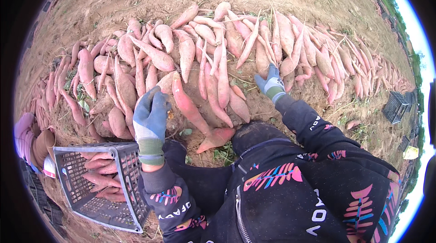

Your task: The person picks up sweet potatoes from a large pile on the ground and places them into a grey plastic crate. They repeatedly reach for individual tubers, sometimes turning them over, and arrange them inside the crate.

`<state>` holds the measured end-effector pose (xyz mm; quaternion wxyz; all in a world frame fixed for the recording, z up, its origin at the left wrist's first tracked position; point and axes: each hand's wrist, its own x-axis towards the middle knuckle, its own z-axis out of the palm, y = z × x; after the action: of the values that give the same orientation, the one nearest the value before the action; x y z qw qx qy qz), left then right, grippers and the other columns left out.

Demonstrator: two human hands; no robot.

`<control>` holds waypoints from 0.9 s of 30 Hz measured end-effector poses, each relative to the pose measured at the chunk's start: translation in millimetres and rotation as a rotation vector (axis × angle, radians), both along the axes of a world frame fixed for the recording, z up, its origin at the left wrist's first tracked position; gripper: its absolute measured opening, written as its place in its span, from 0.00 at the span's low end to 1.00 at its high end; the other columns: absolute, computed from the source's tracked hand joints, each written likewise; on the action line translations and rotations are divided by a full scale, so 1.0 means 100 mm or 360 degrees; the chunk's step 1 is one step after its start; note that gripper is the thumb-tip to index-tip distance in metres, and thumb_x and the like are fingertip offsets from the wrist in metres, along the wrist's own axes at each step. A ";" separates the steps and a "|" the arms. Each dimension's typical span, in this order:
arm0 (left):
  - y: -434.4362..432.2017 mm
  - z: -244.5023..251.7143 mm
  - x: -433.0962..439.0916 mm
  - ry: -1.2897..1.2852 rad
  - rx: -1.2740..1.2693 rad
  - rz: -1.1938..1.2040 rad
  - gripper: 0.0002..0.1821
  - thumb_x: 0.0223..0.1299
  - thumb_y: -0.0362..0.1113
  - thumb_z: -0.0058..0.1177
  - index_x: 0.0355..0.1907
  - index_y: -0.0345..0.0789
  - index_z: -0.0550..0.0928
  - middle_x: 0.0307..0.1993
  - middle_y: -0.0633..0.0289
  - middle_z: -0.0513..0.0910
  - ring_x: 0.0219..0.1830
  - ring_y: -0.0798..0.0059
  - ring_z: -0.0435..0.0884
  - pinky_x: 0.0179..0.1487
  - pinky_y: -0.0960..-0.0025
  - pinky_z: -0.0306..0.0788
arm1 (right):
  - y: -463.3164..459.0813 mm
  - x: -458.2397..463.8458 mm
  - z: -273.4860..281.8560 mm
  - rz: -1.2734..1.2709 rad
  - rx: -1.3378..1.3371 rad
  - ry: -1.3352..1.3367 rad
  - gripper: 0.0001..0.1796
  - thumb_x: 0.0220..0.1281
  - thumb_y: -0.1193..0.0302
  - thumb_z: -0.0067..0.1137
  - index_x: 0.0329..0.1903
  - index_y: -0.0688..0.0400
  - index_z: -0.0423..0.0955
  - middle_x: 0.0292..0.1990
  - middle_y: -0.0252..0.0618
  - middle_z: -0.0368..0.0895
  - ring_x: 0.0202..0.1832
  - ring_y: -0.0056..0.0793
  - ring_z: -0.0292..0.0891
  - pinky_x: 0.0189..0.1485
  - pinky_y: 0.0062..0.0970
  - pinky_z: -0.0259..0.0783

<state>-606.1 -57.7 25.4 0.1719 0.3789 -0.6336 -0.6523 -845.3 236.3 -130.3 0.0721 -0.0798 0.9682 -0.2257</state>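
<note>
My left hand (151, 117), in a blue and grey work glove with a green cuff, is raised above the near side of a long row of sweet potatoes (187, 52). Its fingers are bent at a sweet potato that it partly hides, so its grip is unclear. Just right of it lies a long reddish sweet potato (189, 105), its lower end by another reddish one (216, 139). My right hand (271, 81), gloved alike, reaches to the row's near edge with fingers spread, its fingertips at the lower end of a sweet potato (262, 59).
A grey plastic crate (127, 188) with several sweet potatoes inside tilts at lower left. Another person (34, 140) is at the far left edge. Dark crates (395, 106) stand on the soil at right, near a loose sweet potato (353, 124).
</note>
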 end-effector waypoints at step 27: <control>0.03 0.05 -0.05 -0.0003 0.0108 0.0041 0.20 0.69 0.37 0.54 0.57 0.24 0.77 0.40 0.59 0.84 0.35 0.78 0.82 0.39 0.79 0.75 | 0.16 0.64 0.83 0.0115 -0.2084 -0.2666 0.42 0.59 0.61 0.66 0.73 0.58 0.58 0.65 0.47 0.72 0.61 0.42 0.74 0.62 0.48 0.72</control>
<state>-610.6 -54.9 30.3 0.1668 0.3933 -0.6063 -0.6707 -781.4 251.8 -47.3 0.6653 0.0490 0.2968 -0.6833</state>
